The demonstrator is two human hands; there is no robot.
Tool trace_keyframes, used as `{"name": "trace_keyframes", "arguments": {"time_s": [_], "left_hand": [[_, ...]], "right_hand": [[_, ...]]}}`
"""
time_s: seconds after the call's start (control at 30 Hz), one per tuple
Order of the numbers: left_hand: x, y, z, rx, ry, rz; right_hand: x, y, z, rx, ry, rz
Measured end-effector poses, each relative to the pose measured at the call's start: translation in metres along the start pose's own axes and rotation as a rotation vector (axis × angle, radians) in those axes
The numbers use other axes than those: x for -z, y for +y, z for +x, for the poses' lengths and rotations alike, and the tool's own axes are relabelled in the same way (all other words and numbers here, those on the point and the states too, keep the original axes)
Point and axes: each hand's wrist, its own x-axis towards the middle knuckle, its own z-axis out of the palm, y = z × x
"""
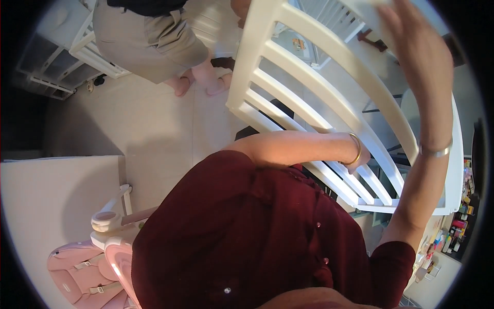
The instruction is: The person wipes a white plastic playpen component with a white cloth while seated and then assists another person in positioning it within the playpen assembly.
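Observation:
A large white slatted panel (321,85), with curved bars between a straight side post and a lower rail, stands tilted before me. My left hand (360,158), with a gold bangle at its wrist, reaches across my body and is closed around one of the bars; some of its fingers are hidden. On the right, my right hand (419,49) is raised beside the panel's far upper end, a silver band on its wrist. Its fingers are smeared by motion and run toward the top of the picture, so whether they touch the panel is unclear.
At the upper left, another person in grey shorts (149,41) stands barefoot on the tiled floor (170,121). A pink padded high chair (85,273) is at the lower left, near a pale board (62,190). Small colourful items (458,226) crowd the right edge.

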Motion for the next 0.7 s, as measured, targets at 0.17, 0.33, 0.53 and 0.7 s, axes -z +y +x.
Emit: {"name": "trace_keyframes", "arguments": {"time_s": [0.17,0.33,0.53,0.7], "left_hand": [[0.001,-0.011,-0.007,0.007,-0.006,0.026],[0.009,-0.013,0.005,0.049,-0.053,-0.002],[0.001,-0.016,0.019,0.040,-0.028,-0.045],[-0.001,-0.017,0.017,0.041,-0.030,-0.013]], "right_hand": [[0.039,0.083,-0.091,0.041,-0.126,-0.275],[0.079,0.188,-0.204,-0.296,-0.188,-0.250],[0.090,0.250,-0.276,-0.750,-0.066,-0.087],[0.056,0.221,-0.249,-0.584,-0.031,-0.200]]}}
